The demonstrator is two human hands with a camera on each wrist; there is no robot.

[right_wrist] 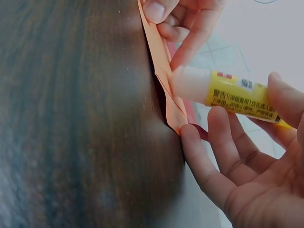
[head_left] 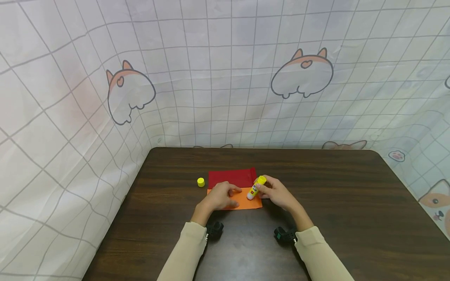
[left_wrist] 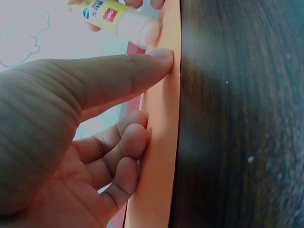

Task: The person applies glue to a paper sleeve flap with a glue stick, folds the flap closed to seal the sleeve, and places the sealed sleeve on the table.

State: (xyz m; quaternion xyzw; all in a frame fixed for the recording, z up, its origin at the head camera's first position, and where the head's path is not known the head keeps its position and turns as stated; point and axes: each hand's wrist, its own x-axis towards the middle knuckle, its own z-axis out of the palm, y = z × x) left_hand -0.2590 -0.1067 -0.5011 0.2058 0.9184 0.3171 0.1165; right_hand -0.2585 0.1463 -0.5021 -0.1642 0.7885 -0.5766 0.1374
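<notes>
At the near table edge, two cream sleeves (head_left: 184,249) reach forward, black wrist cameras (head_left: 215,230) at the cuffs; just ahead, orange paper (head_left: 242,200) lies flat-ish under both hands, near right corner lifted and bent in the right wrist view; left hand (head_left: 221,196) on its left part, thumb extended, other fingers loosely bent, tips resting on the paper, gripping nothing; right hand (head_left: 277,194) at its right end, pinching a yellow deli glue stick (head_left: 256,188), one fingertip at the lifted corner; glue stick sits between the hands, tilted, white end down at the orange paper, left of the right hand's fingers; beyond, red paper (head_left: 230,178) adjoins the orange; yellow cap (head_left: 200,182) left of it, apart, on the dark wood-grain table (head_left: 337,187); behind, white grid-print cloth (head_left: 232,86) with corgi drawings (head_left: 302,76).
</notes>
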